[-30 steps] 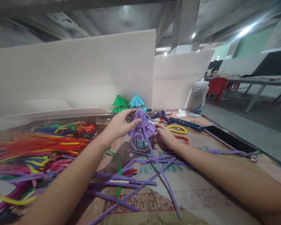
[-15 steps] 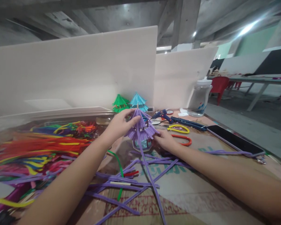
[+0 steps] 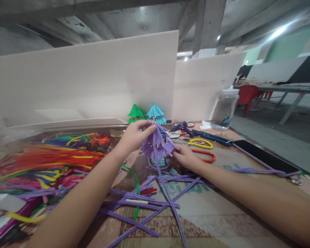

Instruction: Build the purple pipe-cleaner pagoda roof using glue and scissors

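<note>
A small tower model [image 3: 158,151] with a two-tiered purple roof of pipe cleaners stands upright in front of me. My left hand [image 3: 137,133] is closed at the roof's peak, thumb and fingers pinching a purple pipe cleaner [image 3: 162,181] whose long free end trails down toward me. On the lower tier's right edge, my right hand [image 3: 183,156] grips the model; its fingertips are partly hidden behind it. Loose purple pipe cleaners [image 3: 147,225] lie crossed on the table before the model, with a green pipe cleaner [image 3: 136,181] among them.
Behind stand a green-roofed model [image 3: 136,112] and a blue-roofed one [image 3: 155,110]. To the right are a glue gun [image 3: 183,128], yellow-handled scissors [image 3: 201,143], a red handle loop [image 3: 205,158], a phone [image 3: 266,156] and a water bottle [image 3: 224,110]. Colourful pipe cleaners [image 3: 57,156] heap at left.
The whole view has shifted slightly, so things appear a little farther right. Both hands keep their places on the purple-roofed model, with the left thumb slightly closer to its peak.
</note>
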`<state>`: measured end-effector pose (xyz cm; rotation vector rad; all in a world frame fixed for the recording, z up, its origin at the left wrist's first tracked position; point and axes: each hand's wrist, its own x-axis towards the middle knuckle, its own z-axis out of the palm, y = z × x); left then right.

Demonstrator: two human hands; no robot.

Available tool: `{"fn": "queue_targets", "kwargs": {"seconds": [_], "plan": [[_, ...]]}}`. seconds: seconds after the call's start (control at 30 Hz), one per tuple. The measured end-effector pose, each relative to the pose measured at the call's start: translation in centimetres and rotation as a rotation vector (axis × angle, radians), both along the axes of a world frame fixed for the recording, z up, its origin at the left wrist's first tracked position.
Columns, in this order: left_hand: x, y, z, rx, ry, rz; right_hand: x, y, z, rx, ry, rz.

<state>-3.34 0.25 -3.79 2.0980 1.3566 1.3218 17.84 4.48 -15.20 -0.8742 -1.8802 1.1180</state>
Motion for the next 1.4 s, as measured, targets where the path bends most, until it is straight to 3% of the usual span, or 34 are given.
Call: {"fn": "queue_targets", "kwargs": {"seconds": [0.23,0.47,0.87,1.13,1.4], "plan": [[0.0,0.7,-0.7,-0.074,-0.175,-0.06,0.1,0.2,-0.3,0.037,-0.017,0.001],[0.3,-0.1,0.1,-0.096,-0.269,-0.016,0.2,0.1,-0.1,0.094,-0.044,-0.023],[0.0,0.2,0.0,-0.058,-0.246,-0.015,0.1,-0.4,0.4,0.084,-0.062,-0.037],[-0.8,0.0,0.4,-0.025,0.051,-0.022,0.4,1.0,0.6,0.074,-0.016,-0.18],[0.1,-0.2,-0.2,0.134,0.199,-0.033,0.4,1.3,0.7,0.004,-0.01,-0.197]]}}
